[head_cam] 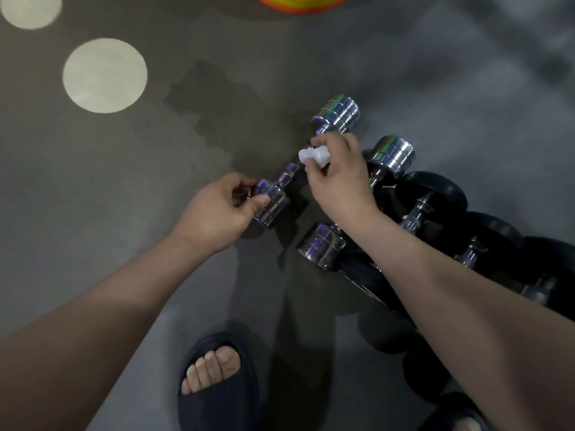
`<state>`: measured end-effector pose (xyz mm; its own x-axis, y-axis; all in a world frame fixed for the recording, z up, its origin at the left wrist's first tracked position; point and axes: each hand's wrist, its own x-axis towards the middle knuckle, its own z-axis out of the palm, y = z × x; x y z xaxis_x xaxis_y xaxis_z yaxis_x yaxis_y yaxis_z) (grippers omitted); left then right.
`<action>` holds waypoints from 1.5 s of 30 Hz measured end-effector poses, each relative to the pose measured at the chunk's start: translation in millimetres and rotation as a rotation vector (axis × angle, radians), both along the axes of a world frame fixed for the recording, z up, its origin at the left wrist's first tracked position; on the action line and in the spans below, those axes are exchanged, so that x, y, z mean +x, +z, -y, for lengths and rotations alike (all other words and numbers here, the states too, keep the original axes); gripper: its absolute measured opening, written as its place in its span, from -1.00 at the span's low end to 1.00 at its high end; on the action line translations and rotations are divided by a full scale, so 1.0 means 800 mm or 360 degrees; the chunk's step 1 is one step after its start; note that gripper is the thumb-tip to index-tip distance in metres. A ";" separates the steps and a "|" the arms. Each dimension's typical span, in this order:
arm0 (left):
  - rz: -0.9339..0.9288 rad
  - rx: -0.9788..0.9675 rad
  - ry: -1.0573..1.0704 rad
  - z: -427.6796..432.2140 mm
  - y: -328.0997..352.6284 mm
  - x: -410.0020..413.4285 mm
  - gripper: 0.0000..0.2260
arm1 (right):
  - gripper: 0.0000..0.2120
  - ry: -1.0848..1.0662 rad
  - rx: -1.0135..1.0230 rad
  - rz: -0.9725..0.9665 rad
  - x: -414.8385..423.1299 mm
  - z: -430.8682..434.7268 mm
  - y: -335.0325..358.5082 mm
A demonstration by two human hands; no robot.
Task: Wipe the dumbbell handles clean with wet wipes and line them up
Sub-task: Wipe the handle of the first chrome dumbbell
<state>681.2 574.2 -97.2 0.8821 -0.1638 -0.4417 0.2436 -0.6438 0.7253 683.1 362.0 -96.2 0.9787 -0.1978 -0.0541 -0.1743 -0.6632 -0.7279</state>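
A chrome dumbbell lies slanted on the grey floor, its near head gripped by my left hand. My right hand pinches a crumpled white wet wipe against the upper part of its handle. A second chrome dumbbell lies just to the right, its handle mostly hidden by my right wrist. Black rubber dumbbells sit in a row further right.
My foot in a dark slipper stands below the hands; another slipper is at the lower right. A yellow-orange object is at the top edge. Two pale round floor marks lie at the upper left.
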 end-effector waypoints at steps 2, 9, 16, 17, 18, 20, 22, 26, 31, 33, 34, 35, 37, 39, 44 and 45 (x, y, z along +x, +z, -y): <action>0.0010 0.0025 -0.0005 0.001 0.000 0.000 -0.75 | -0.86 -0.0122 0.0130 -0.0018 0.007 0.000 0.005; 0.0006 0.0051 -0.0002 0.002 0.001 0.000 -0.76 | -0.85 -0.0016 -0.0046 0.0157 0.006 -0.009 -0.002; 0.0042 0.0087 -0.0024 0.002 0.001 -0.001 -0.74 | -0.79 0.0257 -0.0362 0.0203 0.020 0.012 -0.001; 0.0043 0.0081 -0.0023 0.002 0.001 -0.001 -0.74 | -0.78 0.0195 -0.0359 0.0180 0.022 0.012 -0.001; 0.0038 0.0069 -0.0017 0.003 0.001 -0.002 -0.74 | -0.77 0.0146 -0.0365 0.0153 0.023 0.010 -0.003; 0.0034 0.0063 -0.0012 0.004 0.002 -0.002 -0.74 | -0.79 0.0173 -0.0414 0.0131 0.013 0.002 -0.008; 0.0034 0.0080 -0.0009 0.004 0.004 -0.001 -0.73 | -0.78 0.0434 -0.0391 0.0131 -0.004 -0.005 -0.008; 0.0052 0.0115 -0.0005 0.006 0.008 -0.003 -0.73 | -0.82 0.0664 -0.0450 0.0177 0.010 0.013 -0.003; 0.0059 0.0110 -0.0014 0.007 0.009 -0.005 -0.73 | -0.87 0.0657 -0.0595 0.0189 0.011 0.004 -0.007; 0.0052 0.0121 -0.0004 0.008 0.011 -0.005 -0.73 | -0.80 0.0998 -0.0593 0.0189 -0.004 0.001 -0.002; 0.0053 0.0131 -0.0003 0.009 0.011 -0.006 -0.74 | -0.79 0.1022 -0.0614 0.0182 0.000 0.007 0.001; 0.0057 0.0136 -0.0003 0.010 0.011 -0.007 -0.73 | -0.82 0.0915 -0.0647 0.0167 0.010 0.015 0.002; 0.0076 0.0107 -0.0001 0.013 0.012 -0.012 -0.73 | -0.87 0.0536 -0.0729 0.0152 0.029 0.026 0.003; 0.0135 0.0078 -0.0020 0.016 0.011 -0.015 -0.72 | -0.86 0.0488 -0.0721 0.0142 0.023 0.020 0.003; 0.0196 0.0080 -0.0077 0.020 0.011 -0.016 -0.70 | -0.81 0.0984 -0.0669 0.0140 0.002 0.021 0.010; 0.0215 0.0081 -0.0092 0.020 0.011 -0.017 -0.69 | -0.84 0.0832 -0.0689 0.0122 0.010 0.026 0.010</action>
